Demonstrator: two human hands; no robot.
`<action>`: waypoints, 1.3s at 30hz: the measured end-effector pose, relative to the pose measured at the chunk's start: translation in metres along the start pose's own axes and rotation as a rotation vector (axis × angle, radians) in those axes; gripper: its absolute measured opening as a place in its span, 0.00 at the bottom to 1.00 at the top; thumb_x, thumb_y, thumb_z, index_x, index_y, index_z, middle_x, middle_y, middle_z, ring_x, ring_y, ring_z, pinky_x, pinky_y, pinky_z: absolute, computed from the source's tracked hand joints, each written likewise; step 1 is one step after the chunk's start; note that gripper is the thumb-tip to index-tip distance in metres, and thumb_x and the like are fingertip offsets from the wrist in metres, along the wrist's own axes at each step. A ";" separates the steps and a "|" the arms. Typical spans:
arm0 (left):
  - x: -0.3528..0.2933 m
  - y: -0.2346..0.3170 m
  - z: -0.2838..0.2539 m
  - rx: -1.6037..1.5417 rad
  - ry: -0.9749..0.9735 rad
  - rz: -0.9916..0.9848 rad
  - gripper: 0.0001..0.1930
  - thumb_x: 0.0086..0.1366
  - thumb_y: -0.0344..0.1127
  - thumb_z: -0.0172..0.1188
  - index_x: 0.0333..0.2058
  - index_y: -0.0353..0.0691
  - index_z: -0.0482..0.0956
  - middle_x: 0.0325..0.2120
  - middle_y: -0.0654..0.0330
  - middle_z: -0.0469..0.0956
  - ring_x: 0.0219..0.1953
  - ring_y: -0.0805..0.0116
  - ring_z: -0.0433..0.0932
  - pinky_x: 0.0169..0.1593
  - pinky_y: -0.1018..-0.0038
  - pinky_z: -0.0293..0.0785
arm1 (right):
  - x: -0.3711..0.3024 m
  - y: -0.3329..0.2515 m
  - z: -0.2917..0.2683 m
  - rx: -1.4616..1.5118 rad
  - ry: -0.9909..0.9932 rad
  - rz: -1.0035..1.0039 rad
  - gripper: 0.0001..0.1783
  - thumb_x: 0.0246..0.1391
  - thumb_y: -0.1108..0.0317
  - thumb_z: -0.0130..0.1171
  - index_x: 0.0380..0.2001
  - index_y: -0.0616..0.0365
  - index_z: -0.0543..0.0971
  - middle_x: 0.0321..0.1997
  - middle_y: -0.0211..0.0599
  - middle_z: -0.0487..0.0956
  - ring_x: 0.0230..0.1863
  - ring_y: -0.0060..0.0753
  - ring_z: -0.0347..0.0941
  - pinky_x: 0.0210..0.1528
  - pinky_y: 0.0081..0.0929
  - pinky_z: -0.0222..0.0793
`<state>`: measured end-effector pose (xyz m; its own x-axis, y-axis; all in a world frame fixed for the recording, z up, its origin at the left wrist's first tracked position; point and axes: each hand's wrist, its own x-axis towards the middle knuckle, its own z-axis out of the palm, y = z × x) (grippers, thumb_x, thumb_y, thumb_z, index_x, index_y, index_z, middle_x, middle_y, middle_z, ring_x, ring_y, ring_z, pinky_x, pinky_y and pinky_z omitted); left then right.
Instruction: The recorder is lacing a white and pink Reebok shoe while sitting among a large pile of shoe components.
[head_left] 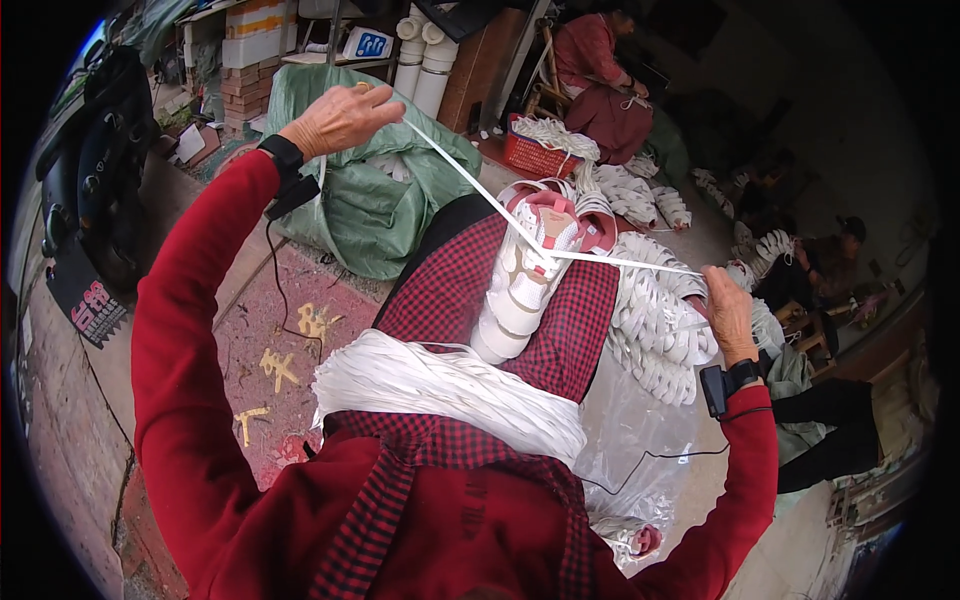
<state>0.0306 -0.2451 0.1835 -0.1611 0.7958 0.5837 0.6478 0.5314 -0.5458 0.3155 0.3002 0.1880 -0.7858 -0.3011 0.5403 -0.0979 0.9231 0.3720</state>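
Observation:
A white and beige shoe (pixel 520 270) with pink inside rests on my lap between my thighs, on a red and black checked apron (pixel 440 275). From its upper part a white shoelace (pixel 455 163) runs out to both sides, pulled straight. My left hand (pixel 345 118), raised at the upper left, is closed on one end of the lace. The other end (pixel 640 264) leads right to my right hand (pixel 730 308), which is closed on it too. Across my lap lies a thick bundle of white laces (pixel 450 385).
A green sack (pixel 385 225) stands ahead on the left. Many white shoes (pixel 655 315) are piled to my right, above clear plastic (pixel 640 435). Farther off are a red basket (pixel 540 150) and a seated person (pixel 600 60). A black scooter (pixel 95 150) stands far left.

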 end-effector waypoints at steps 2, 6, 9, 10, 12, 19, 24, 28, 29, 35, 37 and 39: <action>-0.018 -0.028 -0.013 0.059 -0.010 -0.074 0.10 0.60 0.29 0.54 0.41 0.45 0.67 0.33 0.58 0.68 0.34 0.55 0.77 0.32 0.64 0.77 | -0.016 0.028 -0.021 -0.100 -0.010 0.056 0.10 0.52 0.77 0.51 0.38 0.54 0.70 0.33 0.44 0.74 0.35 0.54 0.74 0.33 0.45 0.69; -0.053 -0.076 -0.052 0.169 0.020 -0.215 0.16 0.58 0.26 0.55 0.45 0.44 0.67 0.36 0.55 0.69 0.37 0.51 0.77 0.34 0.59 0.75 | -0.058 0.077 -0.078 -0.243 0.002 0.196 0.12 0.54 0.79 0.51 0.42 0.57 0.70 0.38 0.47 0.75 0.40 0.56 0.75 0.38 0.44 0.70; -0.080 -0.108 -0.084 0.209 0.144 -0.213 0.15 0.61 0.27 0.55 0.47 0.43 0.68 0.38 0.55 0.70 0.39 0.49 0.76 0.37 0.59 0.73 | -0.083 0.100 -0.110 -0.381 -0.054 0.327 0.12 0.55 0.78 0.51 0.43 0.56 0.71 0.40 0.45 0.76 0.42 0.54 0.75 0.40 0.43 0.70; -0.079 -0.109 -0.094 0.203 0.130 -0.298 0.15 0.61 0.25 0.55 0.47 0.43 0.69 0.40 0.55 0.71 0.42 0.50 0.77 0.38 0.59 0.74 | -0.096 0.109 -0.118 -0.416 -0.049 0.390 0.11 0.56 0.76 0.52 0.43 0.55 0.72 0.40 0.43 0.76 0.45 0.51 0.74 0.41 0.42 0.71; -0.094 -0.120 -0.110 0.299 0.188 -0.356 0.16 0.61 0.25 0.56 0.48 0.44 0.71 0.42 0.56 0.72 0.43 0.51 0.77 0.41 0.61 0.76 | -0.096 0.099 -0.130 -0.581 0.009 0.383 0.04 0.58 0.74 0.52 0.37 0.56 0.69 0.39 0.39 0.72 0.44 0.44 0.71 0.40 0.39 0.71; -0.097 -0.027 -0.128 0.410 0.830 -0.566 0.11 0.67 0.27 0.57 0.45 0.45 0.85 0.37 0.60 0.74 0.36 0.68 0.74 0.39 0.74 0.73 | -0.089 -0.010 -0.124 -0.107 1.058 0.569 0.12 0.67 0.69 0.50 0.47 0.61 0.80 0.40 0.35 0.80 0.39 0.27 0.75 0.44 0.25 0.71; -0.043 0.062 -0.075 -0.478 0.939 -0.841 0.11 0.71 0.33 0.55 0.47 0.37 0.82 0.31 0.67 0.74 0.33 0.82 0.71 0.35 0.83 0.67 | -0.041 -0.126 -0.004 0.890 0.729 0.735 0.10 0.61 0.68 0.59 0.40 0.63 0.81 0.29 0.31 0.81 0.25 0.14 0.68 0.25 0.14 0.58; 0.015 0.135 -0.016 -1.192 0.599 -0.815 0.08 0.68 0.30 0.59 0.43 0.37 0.82 0.28 0.67 0.77 0.29 0.82 0.76 0.29 0.83 0.70 | 0.015 -0.175 0.055 1.300 0.430 0.659 0.09 0.58 0.68 0.63 0.38 0.63 0.81 0.30 0.29 0.81 0.27 0.14 0.71 0.25 0.13 0.61; 0.027 0.151 -0.004 -1.354 0.520 -0.791 0.08 0.67 0.30 0.60 0.42 0.36 0.82 0.28 0.66 0.79 0.30 0.82 0.77 0.30 0.84 0.72 | 0.023 -0.177 0.068 1.356 0.380 0.658 0.09 0.58 0.68 0.63 0.38 0.63 0.81 0.30 0.29 0.80 0.28 0.14 0.72 0.25 0.13 0.61; 0.058 0.201 0.049 -1.641 0.173 -0.775 0.06 0.66 0.29 0.61 0.39 0.34 0.82 0.32 0.62 0.82 0.31 0.80 0.78 0.33 0.82 0.76 | 0.043 -0.186 0.102 1.310 0.475 0.645 0.07 0.57 0.71 0.64 0.32 0.65 0.79 0.30 0.32 0.81 0.31 0.19 0.73 0.37 0.19 0.70; 0.060 0.208 0.051 -1.650 0.125 -0.773 0.05 0.65 0.28 0.62 0.37 0.33 0.81 0.32 0.62 0.82 0.31 0.80 0.77 0.34 0.82 0.76 | 0.047 -0.187 0.104 1.273 0.458 0.644 0.07 0.56 0.71 0.63 0.32 0.66 0.79 0.31 0.32 0.81 0.32 0.19 0.73 0.37 0.19 0.69; 0.060 0.213 0.051 -1.668 0.147 -0.770 0.05 0.64 0.28 0.62 0.36 0.33 0.80 0.29 0.63 0.81 0.29 0.81 0.76 0.32 0.82 0.75 | 0.049 -0.186 0.105 1.252 0.449 0.638 0.07 0.56 0.72 0.63 0.32 0.67 0.79 0.30 0.34 0.81 0.31 0.19 0.73 0.36 0.18 0.69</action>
<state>0.1205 -0.0694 0.0714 -0.7441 0.4678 0.4770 0.4616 -0.1561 0.8732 0.2312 0.1383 0.0662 -0.6696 0.3952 0.6289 -0.4517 0.4554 -0.7672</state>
